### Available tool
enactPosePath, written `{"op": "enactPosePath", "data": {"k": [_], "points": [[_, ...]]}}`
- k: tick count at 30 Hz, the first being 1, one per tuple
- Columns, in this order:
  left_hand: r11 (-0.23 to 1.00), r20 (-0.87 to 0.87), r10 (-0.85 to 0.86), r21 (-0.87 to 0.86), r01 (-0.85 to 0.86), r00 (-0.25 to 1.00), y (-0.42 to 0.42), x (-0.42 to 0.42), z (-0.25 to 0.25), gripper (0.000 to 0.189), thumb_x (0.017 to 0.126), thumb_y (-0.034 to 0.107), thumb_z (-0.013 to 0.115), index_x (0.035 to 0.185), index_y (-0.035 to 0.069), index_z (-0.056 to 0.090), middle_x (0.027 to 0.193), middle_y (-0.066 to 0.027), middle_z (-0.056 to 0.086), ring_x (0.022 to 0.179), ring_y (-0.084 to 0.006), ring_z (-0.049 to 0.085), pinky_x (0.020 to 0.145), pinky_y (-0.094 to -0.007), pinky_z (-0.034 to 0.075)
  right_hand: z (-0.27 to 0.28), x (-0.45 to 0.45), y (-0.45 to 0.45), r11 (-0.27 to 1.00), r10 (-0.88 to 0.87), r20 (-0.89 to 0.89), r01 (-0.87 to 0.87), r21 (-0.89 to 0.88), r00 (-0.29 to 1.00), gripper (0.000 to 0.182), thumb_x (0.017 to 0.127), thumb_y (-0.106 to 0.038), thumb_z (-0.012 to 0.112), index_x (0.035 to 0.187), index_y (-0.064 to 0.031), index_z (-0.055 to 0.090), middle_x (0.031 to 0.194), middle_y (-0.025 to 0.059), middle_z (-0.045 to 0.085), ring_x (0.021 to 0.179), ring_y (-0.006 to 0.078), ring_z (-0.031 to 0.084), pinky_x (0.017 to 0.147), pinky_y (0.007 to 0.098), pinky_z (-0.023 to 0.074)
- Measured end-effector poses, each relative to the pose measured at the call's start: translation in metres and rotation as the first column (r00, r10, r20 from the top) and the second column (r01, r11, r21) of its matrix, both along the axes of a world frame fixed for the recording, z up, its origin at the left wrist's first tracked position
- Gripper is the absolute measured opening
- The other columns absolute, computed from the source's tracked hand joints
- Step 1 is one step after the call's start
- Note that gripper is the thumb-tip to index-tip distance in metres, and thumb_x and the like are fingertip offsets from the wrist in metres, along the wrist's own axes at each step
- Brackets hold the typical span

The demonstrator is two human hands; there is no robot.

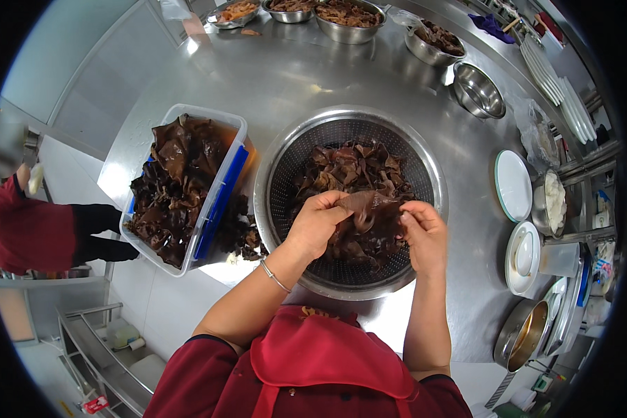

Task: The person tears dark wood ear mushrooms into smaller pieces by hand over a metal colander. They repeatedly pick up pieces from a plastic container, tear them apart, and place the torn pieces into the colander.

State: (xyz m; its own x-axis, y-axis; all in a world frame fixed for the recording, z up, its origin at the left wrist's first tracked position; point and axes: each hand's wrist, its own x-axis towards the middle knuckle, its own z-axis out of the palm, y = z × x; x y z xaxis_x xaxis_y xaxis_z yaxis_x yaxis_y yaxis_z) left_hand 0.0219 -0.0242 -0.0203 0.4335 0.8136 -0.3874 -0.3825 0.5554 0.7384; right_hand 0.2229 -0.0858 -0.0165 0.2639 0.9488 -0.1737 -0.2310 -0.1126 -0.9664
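A large piece of dark wood ear fungus (pixel 368 206) stretches between my two hands above a perforated stainless steel colander (pixel 418 141). My left hand (pixel 316 222) pinches its left edge between thumb and fingers. At the right edge, my right hand (pixel 426 235) grips it with thumb and fingertips. More torn wood ear pieces (pixel 345 164) fill the colander's middle beneath. To the left stands a clear plastic tub (pixel 188 269) with blue side latches, heaped with large soaked wood ears (pixel 175 183) in brownish liquid.
Dark scraps (pixel 245 235) lie between tub and colander. Steel bowls of food (pixel 350 21) line the far edge, with an empty steel bowl (pixel 479 90) at right. White plates (pixel 513 185) and a steel pot (pixel 521 334) stand rightward. Another person (pixel 36 230) stands at left.
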Motion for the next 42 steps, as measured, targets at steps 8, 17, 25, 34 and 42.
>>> {"op": "enactPosePath", "data": {"k": [8,17,25,34,42], "points": [[1.0,-0.058,-0.02,0.021,0.021,0.998,-0.01,0.004,-0.001,0.011,0.091,0.012,0.062,0.093,0.001,0.066,0.088,-0.0027,0.066,0.081,-0.0074,0.058,0.074,-0.0222,0.046,0.007,-0.022,0.001,0.981,0.146,0.179,-0.165,0.099,0.973,0.044,0.077,-0.014,0.077,0.113,-0.0039,0.054,0.109,0.0091,0.062,0.099,0.0163,0.059,0.087,0.0309,0.0474],[0.932,-0.397,-0.074,0.298,0.205,0.915,-0.02,-0.004,0.007,0.011,0.085,-0.002,0.061,0.094,-0.003,0.066,0.085,-0.0006,0.064,0.078,-0.0063,0.057,0.071,-0.0205,0.046,0.057,-0.041,0.001,0.936,0.301,0.519,-0.352,0.0,0.8,0.074,0.071,-0.006,0.074,0.138,-0.015,0.043,0.127,0.0104,0.053,0.109,0.0201,0.056,0.088,0.0319,0.0487],[0.881,-0.509,-0.146,0.323,0.345,0.848,-0.022,-0.012,0.019,0.01,0.085,0.005,0.065,0.092,-0.002,0.067,0.08,0.001,0.064,0.072,-0.0058,0.056,0.065,-0.0207,0.046,0.015,-0.03,-0.001,0.978,0.111,0.536,-0.187,0.091,0.837,0.027,0.073,0.002,0.062,0.1,-0.003,0.062,0.104,0.007,0.062,0.097,0.0178,0.061,0.085,0.0305,0.0474],[0.708,-0.662,-0.08,0.489,0.51,0.745,-0.02,-0.009,0.027,0.017,0.084,0.011,0.062,0.096,0.0,0.068,0.075,-0.0118,0.067,0.066,-0.019,0.064,0.065,-0.0314,0.05,0.028,-0.018,0.003,0.837,0.163,0.794,-0.509,0.204,0.586,0.028,0.077,-0.003,0.069,0.104,-0.004,0.066,0.09,0.0101,0.067,0.083,0.0269,0.064,0.074,0.0328,0.0508],[0.586,-0.78,0.203,0.581,0.565,0.592,-0.02,0.003,0.025,0.016,0.082,0.012,0.058,0.09,-0.001,0.064,0.082,-0.0219,0.064,0.078,-0.0381,0.063,0.069,-0.0434,0.05,0.021,-0.03,0.011,0.817,-0.121,0.88,-0.457,0.351,0.46,0.009,0.079,-0.011,0.067,0.088,-0.0084,0.065,0.071,0.0085,0.063,0.064,0.0276,0.062,0.058,0.0365,0.0498]]}}
